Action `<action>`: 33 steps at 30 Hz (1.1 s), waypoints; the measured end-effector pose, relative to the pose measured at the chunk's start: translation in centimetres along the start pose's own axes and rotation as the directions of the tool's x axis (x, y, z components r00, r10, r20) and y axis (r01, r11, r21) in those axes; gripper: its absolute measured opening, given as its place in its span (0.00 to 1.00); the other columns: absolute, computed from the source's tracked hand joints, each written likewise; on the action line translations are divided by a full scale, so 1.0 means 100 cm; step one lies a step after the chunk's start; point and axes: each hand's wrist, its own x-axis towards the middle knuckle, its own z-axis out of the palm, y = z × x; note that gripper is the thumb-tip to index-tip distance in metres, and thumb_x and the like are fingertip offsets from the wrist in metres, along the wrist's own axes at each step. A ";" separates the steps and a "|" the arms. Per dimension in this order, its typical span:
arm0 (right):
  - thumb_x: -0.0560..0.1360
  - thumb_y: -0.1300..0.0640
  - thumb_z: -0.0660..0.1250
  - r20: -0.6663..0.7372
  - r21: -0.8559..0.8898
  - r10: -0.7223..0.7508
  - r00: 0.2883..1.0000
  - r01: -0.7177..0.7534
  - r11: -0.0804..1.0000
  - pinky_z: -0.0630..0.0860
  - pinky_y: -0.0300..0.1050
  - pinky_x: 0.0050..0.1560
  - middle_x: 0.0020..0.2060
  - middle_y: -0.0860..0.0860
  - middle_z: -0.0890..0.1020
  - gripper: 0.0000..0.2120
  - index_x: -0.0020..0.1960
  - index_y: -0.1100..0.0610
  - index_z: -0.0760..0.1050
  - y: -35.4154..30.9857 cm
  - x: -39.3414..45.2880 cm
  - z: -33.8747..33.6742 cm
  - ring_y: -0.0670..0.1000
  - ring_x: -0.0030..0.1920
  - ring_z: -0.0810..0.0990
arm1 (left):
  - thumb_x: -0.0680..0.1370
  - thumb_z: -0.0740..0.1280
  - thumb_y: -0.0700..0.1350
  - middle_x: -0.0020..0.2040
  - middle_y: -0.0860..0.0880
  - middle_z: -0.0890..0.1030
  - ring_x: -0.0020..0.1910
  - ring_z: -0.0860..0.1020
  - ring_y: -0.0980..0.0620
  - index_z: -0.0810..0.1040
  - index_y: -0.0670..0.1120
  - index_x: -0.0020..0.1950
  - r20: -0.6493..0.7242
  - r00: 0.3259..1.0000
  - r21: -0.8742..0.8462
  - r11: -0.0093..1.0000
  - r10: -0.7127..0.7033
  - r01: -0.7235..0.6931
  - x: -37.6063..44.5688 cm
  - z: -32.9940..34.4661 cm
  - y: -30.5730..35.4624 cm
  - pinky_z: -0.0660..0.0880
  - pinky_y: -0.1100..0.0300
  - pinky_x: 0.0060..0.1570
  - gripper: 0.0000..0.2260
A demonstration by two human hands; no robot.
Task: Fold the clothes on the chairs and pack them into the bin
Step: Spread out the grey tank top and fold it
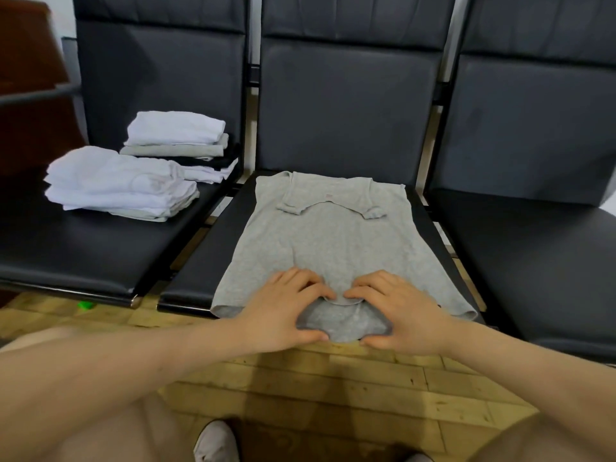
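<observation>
Wood floor [333,378], hands w/ grey shirt [326,235], black chairs [346,105]

One view only — your head camera, wide-angle, tilted forward and down. You're close to the middle chair [206,261], its seat filling centre frame, with your left hand [283,308] and right hand [396,311] just below. Chair backs curve at the top edge — your shoe [216,441] and wooden floor [333,388] sit at the bottom.
</observation>
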 end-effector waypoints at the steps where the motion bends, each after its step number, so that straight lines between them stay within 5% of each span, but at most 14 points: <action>1: 0.70 0.42 0.71 -0.048 0.019 -0.015 0.999 0.016 1.000 0.71 0.48 0.62 0.61 0.51 0.76 0.28 0.66 0.54 0.73 -0.002 0.000 0.000 0.52 0.62 0.73 | 0.70 0.66 0.65 0.61 0.54 0.71 0.62 0.66 0.55 0.71 0.56 0.66 -0.011 1.000 0.008 1.000 0.011 -0.011 0.000 0.000 0.001 0.62 0.60 0.61 0.27; 6: 0.72 0.51 0.74 -0.186 0.223 0.066 0.980 -0.023 0.975 0.76 0.46 0.57 0.53 0.48 0.82 0.13 0.54 0.55 0.81 -0.004 0.001 0.000 0.50 0.56 0.78 | 0.69 0.65 0.67 0.59 0.54 0.73 0.60 0.68 0.55 0.73 0.55 0.63 -0.070 0.997 0.036 0.999 0.027 -0.024 0.000 0.004 0.006 0.63 0.61 0.59 0.27; 11: 0.75 0.56 0.72 -0.150 0.358 0.221 0.964 -0.156 0.921 0.74 0.41 0.49 0.44 0.46 0.82 0.03 0.45 0.56 0.81 0.000 0.011 -0.004 0.46 0.46 0.78 | 0.68 0.65 0.68 0.57 0.56 0.73 0.57 0.71 0.55 0.75 0.55 0.59 -0.125 0.992 0.042 0.999 0.002 0.003 0.002 0.006 0.011 0.67 0.60 0.57 0.26; 15: 0.78 0.53 0.67 -0.084 0.397 0.339 0.937 -0.281 0.874 0.67 0.31 0.39 0.37 0.39 0.76 0.04 0.44 0.49 0.76 0.003 0.020 -0.003 0.38 0.37 0.74 | 0.69 0.63 0.67 0.55 0.55 0.74 0.55 0.73 0.54 0.76 0.53 0.59 -0.135 0.991 0.083 0.996 -0.023 0.034 0.006 0.009 0.016 0.68 0.59 0.54 0.25; 22: 0.82 0.56 0.58 -0.054 0.458 0.461 0.886 -0.388 0.800 0.65 0.40 0.35 0.32 0.44 0.73 0.06 0.46 0.54 0.68 0.008 0.038 -0.002 0.43 0.32 0.70 | 0.79 0.64 0.51 0.37 0.57 0.74 0.40 0.72 0.55 0.77 0.48 0.47 -0.115 0.966 -0.228 0.953 -0.231 0.201 0.031 -0.004 0.012 0.68 0.59 0.41 0.07; 25: 0.82 0.51 0.58 -0.079 0.399 0.437 0.896 -0.374 0.838 0.64 0.44 0.36 0.31 0.47 0.73 0.08 0.46 0.52 0.67 0.007 0.042 0.002 0.48 0.34 0.72 | 0.81 0.62 0.47 0.37 0.51 0.77 0.38 0.74 0.53 0.75 0.45 0.48 -0.007 0.953 -0.419 0.866 -0.302 0.271 0.041 -0.013 0.005 0.69 0.58 0.39 0.07; 30: 0.76 0.43 0.65 0.029 0.417 0.321 0.947 -0.303 0.857 0.68 0.34 0.36 0.33 0.42 0.75 0.08 0.42 0.42 0.69 0.009 0.045 -0.004 0.41 0.35 0.74 | 0.82 0.58 0.47 0.32 0.54 0.71 0.31 0.68 0.61 0.71 0.48 0.36 0.064 0.947 -0.540 0.787 -0.314 0.298 0.053 -0.029 -0.014 0.66 0.68 0.35 0.14; 33: 0.78 0.49 0.66 0.040 0.551 0.360 0.932 -0.321 0.770 0.66 0.33 0.33 0.27 0.43 0.71 0.15 0.36 0.56 0.72 0.016 0.043 -0.013 0.42 0.29 0.70 | 0.82 0.58 0.51 0.27 0.56 0.64 0.27 0.63 0.60 0.64 0.47 0.32 0.059 0.937 -0.523 0.788 -0.345 0.324 0.050 -0.034 -0.027 0.64 0.67 0.31 0.19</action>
